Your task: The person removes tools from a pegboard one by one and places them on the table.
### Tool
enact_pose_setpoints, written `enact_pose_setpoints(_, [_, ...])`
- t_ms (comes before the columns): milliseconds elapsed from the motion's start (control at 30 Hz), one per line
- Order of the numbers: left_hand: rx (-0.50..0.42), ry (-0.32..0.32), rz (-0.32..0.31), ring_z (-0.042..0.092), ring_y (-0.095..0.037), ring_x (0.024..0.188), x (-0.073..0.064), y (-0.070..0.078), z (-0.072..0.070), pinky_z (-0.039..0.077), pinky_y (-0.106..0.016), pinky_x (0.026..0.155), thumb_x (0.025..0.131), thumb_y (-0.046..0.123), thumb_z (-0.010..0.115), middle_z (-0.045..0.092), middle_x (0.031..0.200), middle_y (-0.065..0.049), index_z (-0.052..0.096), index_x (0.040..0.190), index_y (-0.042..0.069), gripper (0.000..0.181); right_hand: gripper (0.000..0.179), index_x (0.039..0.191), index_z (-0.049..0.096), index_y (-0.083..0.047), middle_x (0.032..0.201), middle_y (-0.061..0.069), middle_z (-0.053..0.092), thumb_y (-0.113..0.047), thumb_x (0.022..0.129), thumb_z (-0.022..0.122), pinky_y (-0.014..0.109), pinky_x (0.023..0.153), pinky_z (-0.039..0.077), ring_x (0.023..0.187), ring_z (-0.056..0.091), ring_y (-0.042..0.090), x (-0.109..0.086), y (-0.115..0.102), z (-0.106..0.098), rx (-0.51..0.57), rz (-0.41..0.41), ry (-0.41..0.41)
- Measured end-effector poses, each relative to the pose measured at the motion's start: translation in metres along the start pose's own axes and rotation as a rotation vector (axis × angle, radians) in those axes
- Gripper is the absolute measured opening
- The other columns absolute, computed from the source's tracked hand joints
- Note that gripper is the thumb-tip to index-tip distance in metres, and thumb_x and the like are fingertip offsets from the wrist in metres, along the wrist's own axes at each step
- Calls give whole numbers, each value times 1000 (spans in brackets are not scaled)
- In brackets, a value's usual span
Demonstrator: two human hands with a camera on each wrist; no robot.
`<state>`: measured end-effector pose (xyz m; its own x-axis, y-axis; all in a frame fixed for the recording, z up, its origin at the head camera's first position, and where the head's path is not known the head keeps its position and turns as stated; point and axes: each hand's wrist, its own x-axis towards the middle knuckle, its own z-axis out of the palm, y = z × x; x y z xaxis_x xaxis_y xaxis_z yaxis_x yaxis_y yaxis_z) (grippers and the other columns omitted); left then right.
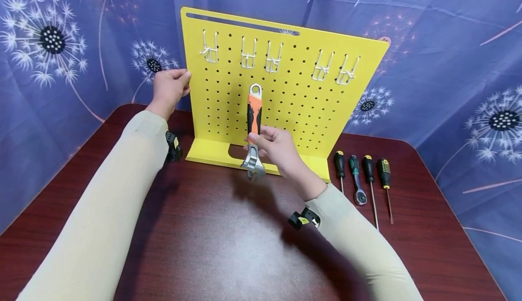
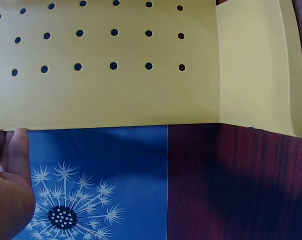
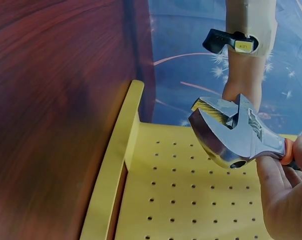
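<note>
An adjustable wrench [image 1: 254, 115] with an orange and black handle hangs head-down in front of the yellow pegboard [image 1: 281, 97]. My right hand [image 1: 275, 144] grips its handle just above the metal head. The right wrist view shows the wrench [image 3: 236, 132] up close, its jaws apart, with fingers curled round the handle. At the board's left edge, my left hand [image 1: 169, 88] pinches the panel between thumb and fingers. Part of that hand [image 2: 13, 190] shows at the edge in the left wrist view. Several white wire hooks [image 1: 248, 54] sit along the board's upper rows.
Right of the board, several tools lie on the dark red table [image 1: 204, 246]: a screwdriver [image 1: 340, 165], a ratchet wrench [image 1: 356, 178], another screwdriver [image 1: 369, 172] and one with a dotted grip [image 1: 384, 174]. A blue dandelion-print cloth [image 1: 122, 20] hangs behind.
</note>
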<state>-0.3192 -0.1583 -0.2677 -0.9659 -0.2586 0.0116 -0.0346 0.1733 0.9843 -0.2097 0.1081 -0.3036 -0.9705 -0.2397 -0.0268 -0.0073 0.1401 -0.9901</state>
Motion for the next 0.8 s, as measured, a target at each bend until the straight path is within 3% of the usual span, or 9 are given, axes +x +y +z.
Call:
enact_pose_setpoints(200, [-2, 6, 1, 54, 1, 80, 0, -1, 0, 52, -5, 68, 104, 21, 59, 61, 135, -10, 63, 139, 6, 38, 26, 122, 64, 9, 97, 2, 76, -9, 105, 58, 30, 83, 65, 89, 78, 15, -11, 6, -17, 23, 23, -6])
enact_pose_setpoints(500, [-8, 7, 10, 54, -1, 82, 0, 1, 0, 52, -7, 71, 105, 21, 59, 63, 128, -6, 64, 138, 6, 37, 33, 127, 62, 11, 116, 23, 74, -13, 105, 58, 23, 81, 63, 89, 78, 12, -23, 17, -49, -113, 83, -1])
enact_pose_setpoints(700, [-7, 8, 1, 56, 0, 82, 0, 1, 0, 53, -6, 70, 104, 21, 60, 65, 125, -5, 64, 138, 6, 37, 24, 113, 65, 5, 108, 8, 79, -17, 106, 58, 22, 79, 62, 86, 76, 6, -31, 24, -75, -172, 123, 16])
enact_pose_setpoints(800, [-9, 7, -2, 55, 0, 82, 2, -1, -1, 53, -7, 70, 104, 22, 60, 64, 124, -4, 64, 138, 6, 38, 26, 115, 66, 6, 104, 1, 80, -18, 106, 59, 19, 78, 61, 82, 73, 0, -38, 26, -86, -207, 133, 51])
